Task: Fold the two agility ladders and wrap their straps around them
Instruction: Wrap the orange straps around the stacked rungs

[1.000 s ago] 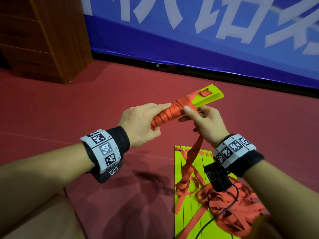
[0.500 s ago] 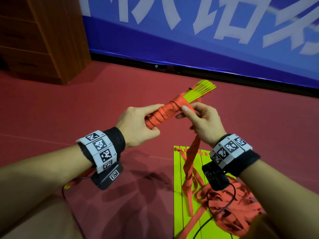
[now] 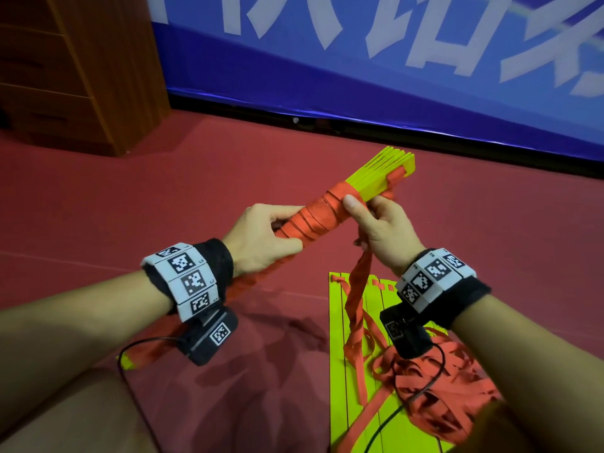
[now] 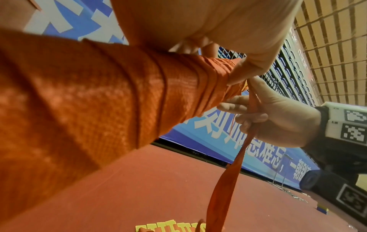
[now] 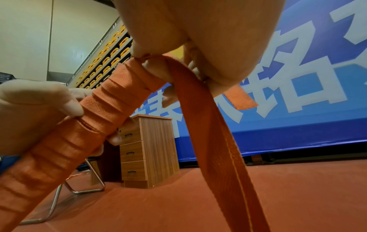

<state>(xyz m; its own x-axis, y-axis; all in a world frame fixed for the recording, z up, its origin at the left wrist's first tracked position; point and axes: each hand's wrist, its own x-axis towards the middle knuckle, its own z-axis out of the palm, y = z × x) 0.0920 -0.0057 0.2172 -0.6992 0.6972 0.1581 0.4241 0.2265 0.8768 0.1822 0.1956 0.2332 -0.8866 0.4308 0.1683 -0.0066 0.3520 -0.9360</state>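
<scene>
A folded bundle of yellow rungs [image 3: 379,174], bound along most of its length in orange strap [image 3: 313,217], is held in the air. My left hand [image 3: 261,237] grips the wrapped middle of the bundle [image 5: 95,113]. My right hand [image 3: 376,223] holds the bundle near its yellow end, thumb pressed on the last turn, and pinches the loose strap tail [image 4: 252,113]. That tail [image 5: 214,141] hangs down to the floor. The second ladder [image 3: 356,354] lies flat on the floor below, its yellow rungs side by side, with a loose heap of orange strap [image 3: 451,397] on it.
The floor [image 3: 196,191] is red carpet. A wooden drawer cabinet [image 3: 81,67] stands at the back left, and a blue banner wall [image 3: 392,76] runs behind. A metal chair leg [image 5: 79,188] shows beside the cabinet. My knee [image 3: 81,413] is at the lower left.
The bundle has turned in my hands, so its yellow end shows the rung edges fanned. One more turn of strap lies near the yellow end. Both hands kept their hold.
</scene>
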